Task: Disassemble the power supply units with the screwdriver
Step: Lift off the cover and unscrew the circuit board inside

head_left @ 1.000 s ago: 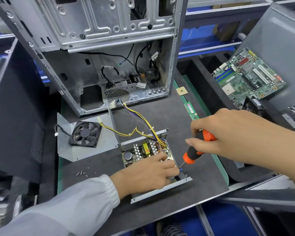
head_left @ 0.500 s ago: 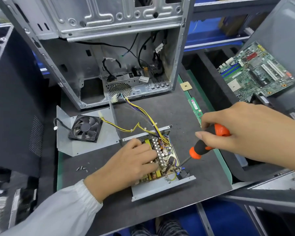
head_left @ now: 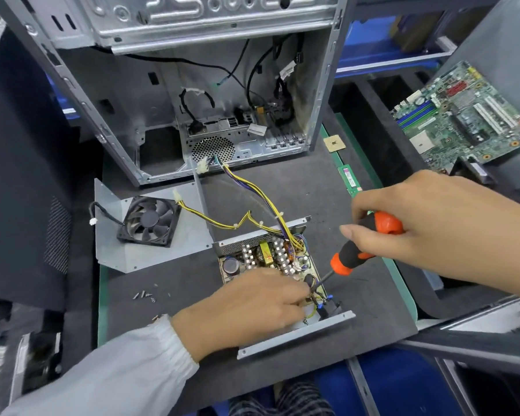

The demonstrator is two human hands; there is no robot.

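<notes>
Head view: opened power supply under the screwdriver

Head camera looks down on a dark felt-covered desk (head_left: pixel 168 283). Behind stands a bare, stamped-steel computer case (head_left: pixel 192 85). At centre lies the open grey sheet-metal power supply unit (head_left: pixel 270 259), finned heatsinks exposed. Left hand (head_left: pixel 246 307) rests on its board, fingers loosely bent. Right hand (head_left: pixel 427 223) fingers wrap the orange-and-black rubber-handled screwdriver (head_left: pixel 360 244), tip at the board.

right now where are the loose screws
In the head view, the loose screws lie on the dark mat, left of the left hand, below the fan.
</notes>
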